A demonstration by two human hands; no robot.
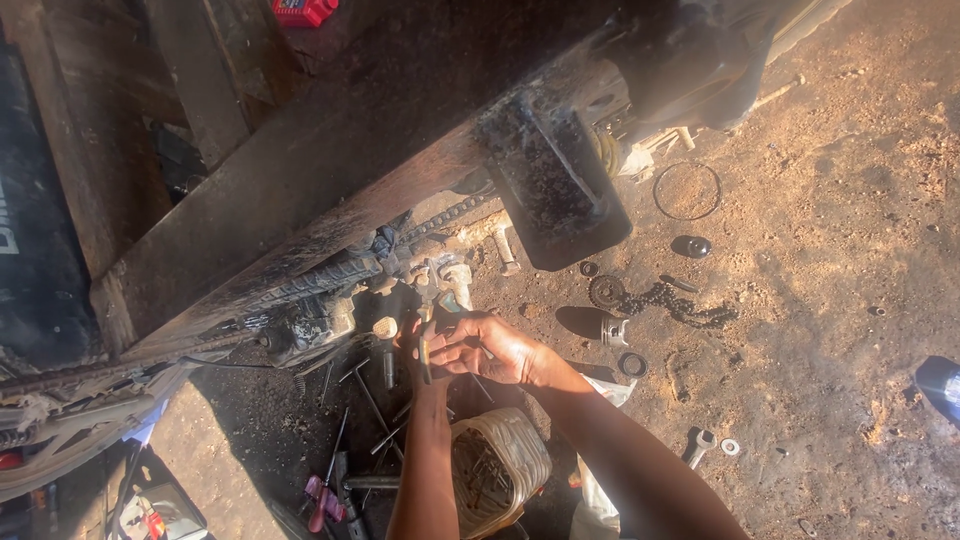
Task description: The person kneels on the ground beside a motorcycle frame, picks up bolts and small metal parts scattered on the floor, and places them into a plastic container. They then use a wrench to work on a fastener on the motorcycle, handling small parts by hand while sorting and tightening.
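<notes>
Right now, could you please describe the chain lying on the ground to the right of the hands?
The chain looks dark, greasy metal, lying slack in a crooked line on the dirt ground. Its left end meets a small toothed sprocket. A silvery piston sits just below it. Neither hand touches it.

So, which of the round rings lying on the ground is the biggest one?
The thin wire ring lying on the sunlit dirt at upper right. It is far wider than the dark ring beside the piston and the small pale washer near the wrench.
</notes>
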